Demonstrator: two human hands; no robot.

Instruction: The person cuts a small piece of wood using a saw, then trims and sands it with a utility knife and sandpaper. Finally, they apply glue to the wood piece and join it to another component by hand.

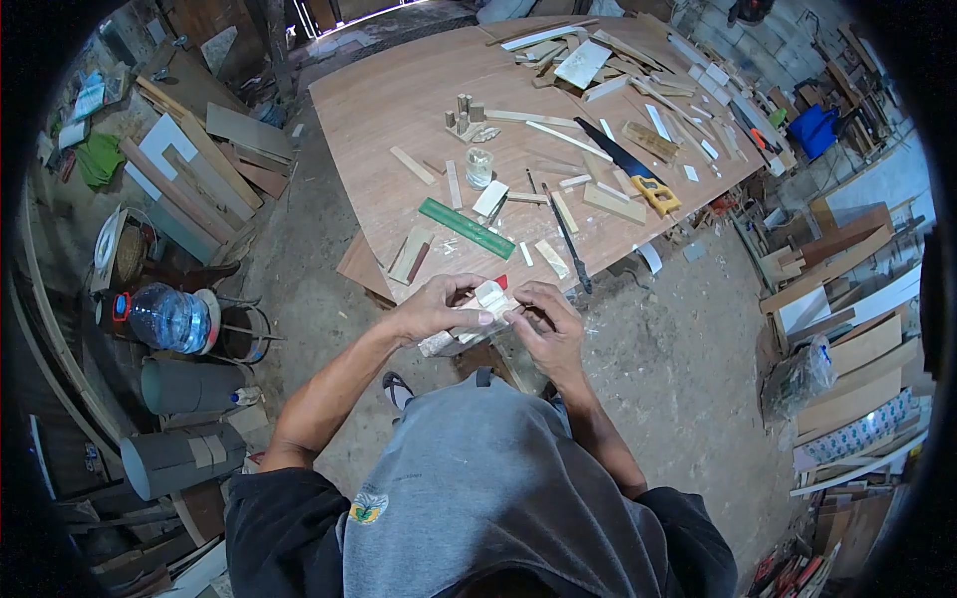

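Observation:
A small pale wooden piece (490,296) is held up in front of my chest, near the table's front edge. My left hand (439,311) grips it from the left, with the thumb along its near side. From the right, my right hand (550,327) pinches its edge between thumb and fingers. Something small and red (501,282) shows just behind the piece. Beyond my hands lie a green ruler (467,228), a small wood block (551,259) and a dark, thin tool (568,244), perhaps a file. Exactly where my right fingertips touch is hard to make out.
On the wooden table (374,120) are a handsaw (628,164) with a yellow handle, a glass jar (479,167), and a heap of wood scraps (598,65). A large water bottle (169,317) stands at left. Boards (867,349) lean along the right side.

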